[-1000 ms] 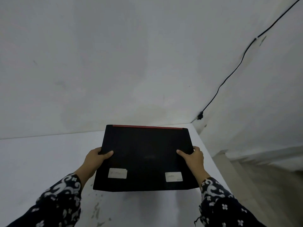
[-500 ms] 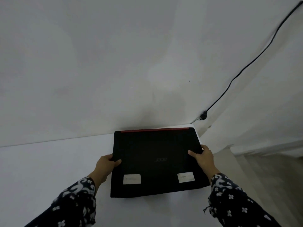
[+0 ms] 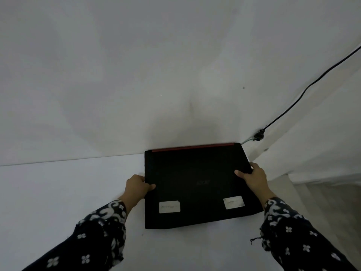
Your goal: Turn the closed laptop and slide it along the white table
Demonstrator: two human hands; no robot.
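A closed black laptop (image 3: 197, 184) with a red strip along its far edge and two white stickers near its front edge lies on the white table (image 3: 58, 192), close to the back wall and the table's right end. My left hand (image 3: 137, 187) grips the laptop's left edge, thumb on the lid. My right hand (image 3: 252, 177) grips its right edge, thumb also on top. The laptop's far right corner reaches the table's right back corner.
A white wall rises just behind the table. A black cable (image 3: 304, 92) runs down the right wall to a plug (image 3: 258, 134) near the table corner. The table's right edge drops to a lighter floor (image 3: 332, 202).
The laptop has shifted to the right and toward the back wall, with both hands still holding its sides. Its far right corner has turned slightly toward the corner.
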